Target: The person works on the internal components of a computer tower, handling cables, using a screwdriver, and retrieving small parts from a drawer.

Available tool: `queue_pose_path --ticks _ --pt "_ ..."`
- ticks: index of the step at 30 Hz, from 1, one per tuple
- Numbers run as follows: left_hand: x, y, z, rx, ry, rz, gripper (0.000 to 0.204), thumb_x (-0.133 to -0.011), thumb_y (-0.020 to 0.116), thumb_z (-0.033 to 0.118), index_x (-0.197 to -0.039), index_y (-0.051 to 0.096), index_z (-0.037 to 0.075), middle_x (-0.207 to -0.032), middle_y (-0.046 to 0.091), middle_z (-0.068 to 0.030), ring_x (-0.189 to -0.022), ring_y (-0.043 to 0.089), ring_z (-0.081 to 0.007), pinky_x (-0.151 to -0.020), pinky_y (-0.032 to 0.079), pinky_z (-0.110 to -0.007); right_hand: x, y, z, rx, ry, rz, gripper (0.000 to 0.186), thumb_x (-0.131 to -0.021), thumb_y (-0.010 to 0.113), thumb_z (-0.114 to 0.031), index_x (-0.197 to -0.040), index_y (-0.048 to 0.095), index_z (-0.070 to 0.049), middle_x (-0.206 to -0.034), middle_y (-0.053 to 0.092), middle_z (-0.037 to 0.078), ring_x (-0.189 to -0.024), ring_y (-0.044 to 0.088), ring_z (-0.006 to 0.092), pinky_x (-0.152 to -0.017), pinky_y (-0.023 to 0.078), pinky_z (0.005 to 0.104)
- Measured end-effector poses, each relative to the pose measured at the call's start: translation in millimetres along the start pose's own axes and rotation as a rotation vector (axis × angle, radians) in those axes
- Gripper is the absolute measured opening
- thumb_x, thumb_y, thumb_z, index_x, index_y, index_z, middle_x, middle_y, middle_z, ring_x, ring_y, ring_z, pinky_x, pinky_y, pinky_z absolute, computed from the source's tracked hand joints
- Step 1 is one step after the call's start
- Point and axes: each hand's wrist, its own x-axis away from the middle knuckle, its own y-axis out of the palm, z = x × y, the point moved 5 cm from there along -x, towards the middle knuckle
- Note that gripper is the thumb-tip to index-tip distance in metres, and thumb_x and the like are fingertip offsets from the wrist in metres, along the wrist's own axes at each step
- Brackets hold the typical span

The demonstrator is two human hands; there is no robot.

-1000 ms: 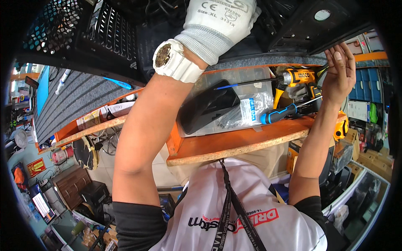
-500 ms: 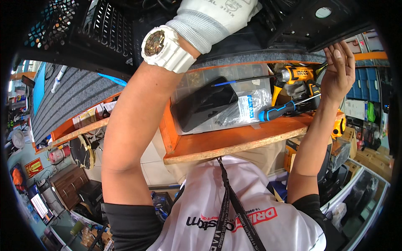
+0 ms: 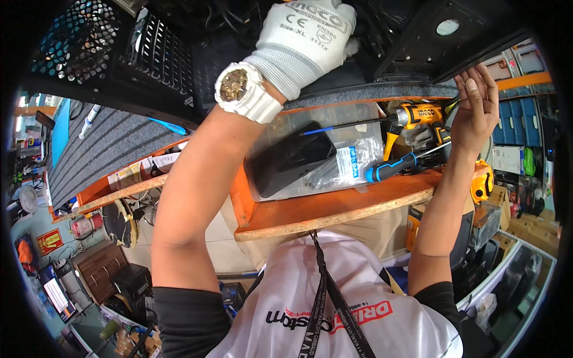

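My left hand (image 3: 310, 37), in a white knit work glove, reaches into a black computer case (image 3: 167, 65). Its fingers curl downward, and whatever they hold is hidden behind the glove. My right hand (image 3: 477, 110) is bare, palm turned up and fingers stretched out. Its fingertips rest at the lower edge of the case's right-hand panel (image 3: 444, 45), with nothing visible in the palm.
An open orange drawer (image 3: 334, 212) below the case holds a clear plastic box (image 3: 262, 128), a black phone (image 3: 292, 158), a blue-black screwdriver (image 3: 391, 168), a plastic bag (image 3: 334, 170) and a yellow power tool (image 3: 418, 114). A grey ribbed mat (image 3: 113, 143) lies left.
The gloved left hand has come lower and shows more of its back. My right hand has shifted slightly down and left. The view has moved a little; the drawer's contents look the same.
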Motion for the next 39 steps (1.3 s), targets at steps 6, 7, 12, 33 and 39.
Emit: queue_pose_path --ticks 6,7,12,33,39 --pt "3.3 -7.2 -17.8 0.215 -0.154 0.097 0.024 -0.093 0.087 0.028 -0.112 0.087 0.012 -0.103 0.081 -0.0088 -0.092 0.079 -0.0338 -0.08 0.062 -0.043 3.1 3.3 -4.3 0.025 -0.002 -0.005 0.046 -0.108 0.072 -0.001 -0.151 0.061 0.01 -0.146 0.074 0.021 -0.138 0.071 0.0273 -0.119 0.055 0.0395" --pt "3.5 -11.8 -22.8 0.362 -0.187 0.072 0.024 -0.091 0.089 0.02 -0.111 0.088 0.008 -0.101 0.083 -0.0119 -0.091 0.081 -0.0314 -0.08 0.062 -0.041 3.1 2.0 -4.5 0.012 0.012 -0.01 0.049 -0.107 0.073 0.0 -0.153 0.06 0.009 -0.148 0.074 0.021 -0.14 0.07 0.0277 -0.12 0.053 0.0387" --pt "4.3 -6.6 -33.3 0.816 -0.454 -0.02 0.03 -0.09 0.082 0.011 -0.119 0.088 0.004 -0.104 0.087 -0.0133 -0.097 0.085 -0.024 -0.087 0.065 -0.034 1.3 10.6 -12.3 -0.058 0.032 -0.028 0.053 -0.105 0.075 0.001 -0.154 0.056 0.01 -0.15 0.071 0.024 -0.141 0.069 0.0296 -0.122 0.053 0.0398" --pt "-6.5 -26.8 -9.8 0.381 -0.146 0.024 0.026 -0.09 0.09 0.012 -0.114 0.086 0.003 -0.1 0.081 -0.0149 -0.086 0.078 -0.0277 -0.079 0.061 -0.033 5.1 13.3 -21.9 0.023 0.017 0.051 0.056 -0.102 0.079 -0.001 -0.153 0.057 0.007 -0.147 0.072 0.021 -0.137 0.071 0.0303 -0.119 0.054 0.0406" --pt "-1.2 -42.3 -4.5 0.371 -0.104 0.054 0.027 -0.086 0.092 0.013 -0.112 0.086 0.006 -0.094 0.078 -0.0108 -0.079 0.074 -0.0252 -0.072 0.06 -0.035 44.8 65.7 -102.1 0.583 -0.728 0.011 0.045 -0.088 0.091 0.003 -0.13 0.076 0.0 -0.104 0.079 0.012 -0.091 0.077 0.0229 -0.08 0.061 0.036"
